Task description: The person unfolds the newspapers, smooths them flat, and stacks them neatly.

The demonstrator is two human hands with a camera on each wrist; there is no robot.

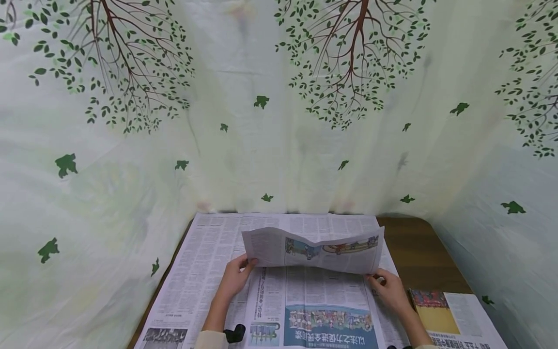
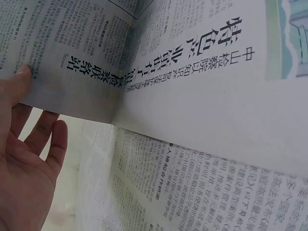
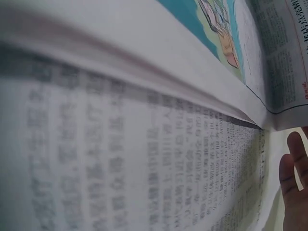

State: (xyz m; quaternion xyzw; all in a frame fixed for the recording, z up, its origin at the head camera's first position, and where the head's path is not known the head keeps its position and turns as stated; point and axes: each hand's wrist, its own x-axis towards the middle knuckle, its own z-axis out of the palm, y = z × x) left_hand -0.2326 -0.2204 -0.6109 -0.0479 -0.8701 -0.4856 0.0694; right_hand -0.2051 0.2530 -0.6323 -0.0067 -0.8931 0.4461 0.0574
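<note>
Newspaper page (image 1: 268, 248) raised over printed sheets (image 1: 207, 261) on table (image 1: 418, 247); upper edge dips mid-span. Left hand (image 1: 236, 277): grip clamped on its lower left corner, thumb on one face, fingers behind. Right hand (image 1: 389, 292): grip pinching lower right corner in head view. Colour-printed paper (image 1: 437, 315) right of right hand. Leaf-printed backdrop (image 1: 244, 155) behind table.

R fingers (image 3: 288, 178) part cut off, newspaper (image 3: 144, 45) part blurred, R cam
</note>
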